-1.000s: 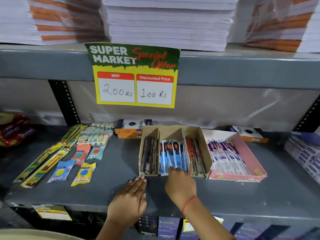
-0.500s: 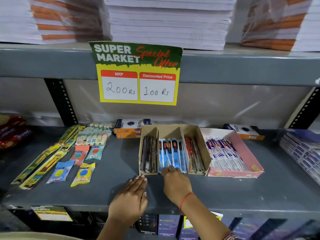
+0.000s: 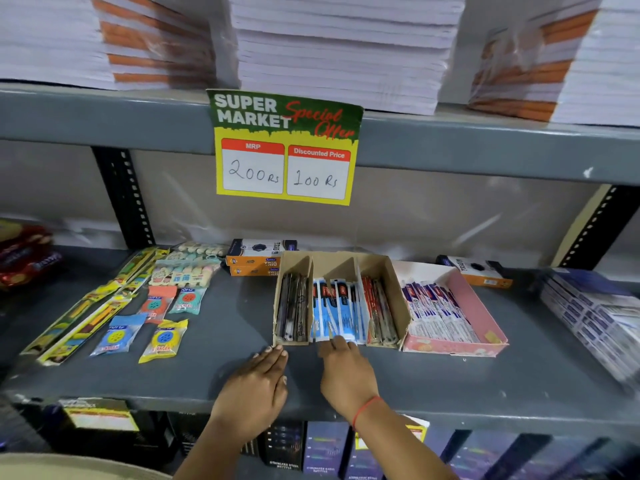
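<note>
blue pen packets point(image 3: 337, 306) are seen lying lengthwise in the middle compartment of a cardboard box point(image 3: 393, 289), which is set on a grey shelf point(image 3: 450, 382). dark pens point(image 3: 294, 306) are kept in its left compartment and red pens point(image 3: 377, 306) in its right one. the right hand point(image 3: 346, 372) is reached forward so that its fingertips are laid on the near ends of the blue pen packets; whether one is pinched or only touched cannot be told, since the fingertips are blurred. a red thread point(image 3: 365, 407) is worn at that wrist. the left hand point(image 3: 256, 389) is laid flat on the shelf, palm down, fingers straight and held together, with the fingertips just beside the front left corner of the cardboard box. a pink box point(image 3: 479, 306) filled with white and blue packets is placed touching the right side of the cardboard box. eraser packets point(image 3: 162, 341) are spread out well to the left. a yellow price sign point(image 3: 284, 147) is hung from the shelf edge above
</note>
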### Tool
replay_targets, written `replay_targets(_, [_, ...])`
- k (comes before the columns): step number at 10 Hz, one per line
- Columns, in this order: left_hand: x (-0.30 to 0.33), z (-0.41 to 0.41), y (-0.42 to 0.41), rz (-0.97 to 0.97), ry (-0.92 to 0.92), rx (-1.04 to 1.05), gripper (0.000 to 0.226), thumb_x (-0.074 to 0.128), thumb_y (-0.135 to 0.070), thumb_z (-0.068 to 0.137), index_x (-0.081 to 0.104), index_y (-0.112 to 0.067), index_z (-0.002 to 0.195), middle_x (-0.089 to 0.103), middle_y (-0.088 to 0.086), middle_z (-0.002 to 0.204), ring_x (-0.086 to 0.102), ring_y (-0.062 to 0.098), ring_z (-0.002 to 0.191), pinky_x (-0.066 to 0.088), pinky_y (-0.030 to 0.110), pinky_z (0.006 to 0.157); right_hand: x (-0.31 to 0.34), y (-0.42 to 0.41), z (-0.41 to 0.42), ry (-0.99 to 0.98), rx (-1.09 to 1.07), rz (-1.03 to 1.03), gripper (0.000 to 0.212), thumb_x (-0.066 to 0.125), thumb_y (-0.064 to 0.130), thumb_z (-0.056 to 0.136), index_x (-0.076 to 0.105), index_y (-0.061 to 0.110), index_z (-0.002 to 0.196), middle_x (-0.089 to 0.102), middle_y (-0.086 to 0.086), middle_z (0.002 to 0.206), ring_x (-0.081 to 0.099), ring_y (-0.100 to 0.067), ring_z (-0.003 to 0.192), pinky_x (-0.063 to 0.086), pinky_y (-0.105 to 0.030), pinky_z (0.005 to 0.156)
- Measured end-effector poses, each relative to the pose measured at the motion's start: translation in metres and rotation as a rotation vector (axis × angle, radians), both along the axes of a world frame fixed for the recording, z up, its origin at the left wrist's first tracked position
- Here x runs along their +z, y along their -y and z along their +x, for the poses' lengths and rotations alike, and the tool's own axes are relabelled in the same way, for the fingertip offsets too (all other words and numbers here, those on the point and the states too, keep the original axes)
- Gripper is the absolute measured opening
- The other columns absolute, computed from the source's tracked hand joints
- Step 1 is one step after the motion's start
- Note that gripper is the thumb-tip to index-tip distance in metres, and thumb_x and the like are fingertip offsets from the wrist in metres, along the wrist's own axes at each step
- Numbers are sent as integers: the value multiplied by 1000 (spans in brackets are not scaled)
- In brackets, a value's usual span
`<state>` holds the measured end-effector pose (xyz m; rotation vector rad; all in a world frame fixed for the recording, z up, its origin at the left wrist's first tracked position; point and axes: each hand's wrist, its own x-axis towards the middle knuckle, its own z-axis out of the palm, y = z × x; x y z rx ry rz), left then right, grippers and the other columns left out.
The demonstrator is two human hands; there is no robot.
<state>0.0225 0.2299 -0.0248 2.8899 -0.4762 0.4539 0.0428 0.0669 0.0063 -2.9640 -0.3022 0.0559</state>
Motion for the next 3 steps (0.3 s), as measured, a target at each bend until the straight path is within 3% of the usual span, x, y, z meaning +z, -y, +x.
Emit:
replay_targets(1, [1, -6, 2, 72, -89, 22, 45, 45, -28, 94, 44, -7, 133, 42, 7, 142, 38, 17, 130, 32, 29, 105, -9, 13, -29, 54, 23, 49, 51, 40, 3, 82, 48, 17, 130, 51, -9, 129, 49, -26, 118, 47, -35, 91])
replay_targets(2, [2, -27, 15, 133, -158, 38, 55, 22, -40, 98, 19, -12, 145, 17, 3, 154, 12, 14, 140, 8, 26, 112, -11, 37, -58, 71, 45, 70, 51, 39, 4, 82, 47, 21, 130, 51, -3, 129, 45, -24, 120, 43, -35, 95])
replay_targets(3, [9, -57, 42, 231, -153, 19, 61, 16, -48, 98, 9, -11, 146, 7, 5, 156, 4, 15, 141, 1, 27, 112, -5, 73, -88, 155, 29, 40, 51, 43, 2, 79, 52, 20, 126, 53, -3, 124, 50, -25, 115, 45, -34, 93])
